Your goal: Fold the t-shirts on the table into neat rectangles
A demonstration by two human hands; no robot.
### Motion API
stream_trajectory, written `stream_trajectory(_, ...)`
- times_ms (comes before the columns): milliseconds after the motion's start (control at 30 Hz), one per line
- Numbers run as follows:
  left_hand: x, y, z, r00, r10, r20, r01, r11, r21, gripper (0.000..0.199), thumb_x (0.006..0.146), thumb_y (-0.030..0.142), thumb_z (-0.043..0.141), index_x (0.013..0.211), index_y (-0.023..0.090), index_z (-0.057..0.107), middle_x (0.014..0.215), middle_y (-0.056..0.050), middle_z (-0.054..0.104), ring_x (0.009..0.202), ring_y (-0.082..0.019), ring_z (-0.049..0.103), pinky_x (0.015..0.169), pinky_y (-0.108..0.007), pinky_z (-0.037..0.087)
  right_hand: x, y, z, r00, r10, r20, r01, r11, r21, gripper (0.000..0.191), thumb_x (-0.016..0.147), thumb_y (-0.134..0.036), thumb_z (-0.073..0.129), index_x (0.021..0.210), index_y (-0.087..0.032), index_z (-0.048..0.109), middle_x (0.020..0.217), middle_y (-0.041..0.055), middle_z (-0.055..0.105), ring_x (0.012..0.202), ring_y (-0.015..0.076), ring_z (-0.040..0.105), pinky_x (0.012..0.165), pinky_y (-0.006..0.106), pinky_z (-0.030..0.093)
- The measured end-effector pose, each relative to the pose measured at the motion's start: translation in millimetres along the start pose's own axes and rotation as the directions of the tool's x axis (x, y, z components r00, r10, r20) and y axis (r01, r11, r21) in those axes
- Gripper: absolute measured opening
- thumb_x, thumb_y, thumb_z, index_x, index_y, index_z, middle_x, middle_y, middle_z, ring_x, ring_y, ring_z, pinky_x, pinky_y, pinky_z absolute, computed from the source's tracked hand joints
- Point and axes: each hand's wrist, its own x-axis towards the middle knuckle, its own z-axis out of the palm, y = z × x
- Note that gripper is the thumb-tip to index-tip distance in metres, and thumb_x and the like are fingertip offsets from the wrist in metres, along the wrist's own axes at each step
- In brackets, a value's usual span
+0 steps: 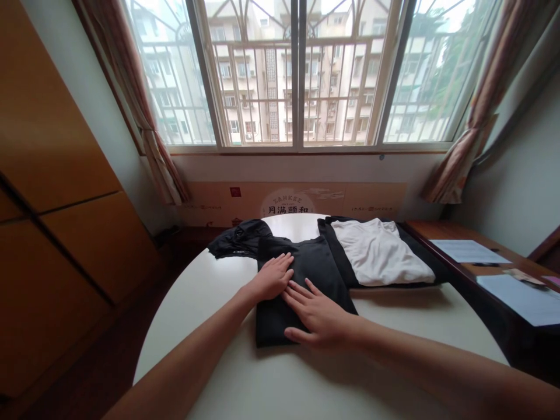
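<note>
A folded black garment lies flat on the round white table. My left hand rests palm down on its left part, fingers extended. Lower and to the right, my right hand lies on the same cloth with its fingers spread. The fingertips of my right hand are close beside my left hand; whether they touch is hard to tell. Neither hand grips anything. Behind the garment's left edge sits a crumpled black cloth. A folded white garment lies on dark clothing to the right.
At the right stands a brown wooden desk with paper sheets on it. Beyond the table are a printed cardboard panel and a barred window. An orange-brown cabinet stands on the left.
</note>
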Motion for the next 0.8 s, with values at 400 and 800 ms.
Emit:
stream_trajectory(400,-22,4,-2.8,0.924,-0.364,-0.115,0.382,0.884,0.270,0.067,0.107,0.050,0.037,0.157,0.006,0.047,0.169,-0.028,0.036,0.158,-0.040,0.031,0.126,-0.054,0.024,-70,-37,40,0.975,-0.223,-0.022,0.220,0.971,-0.094,0.077,0.108,-0.044,0.059,0.172,-0.039,0.016,0.173,0.0177,0.019,0.159,0.0419,0.023,0.122,0.074,0.026)
stream_trajectory(800,-47,-9,-65.8,0.896,-0.438,0.070,0.440,0.898,-0.011,0.039,0.079,0.058,0.071,0.091,0.021,0.069,0.095,-0.012,0.076,0.096,-0.037,0.070,0.081,-0.038,0.048,-51,0,-34,0.934,0.177,-0.310,-0.176,0.984,0.030,0.047,0.103,-0.041,0.063,0.146,-0.022,0.063,0.146,0.0148,0.066,0.139,0.0348,0.057,0.117,0.052,0.043)
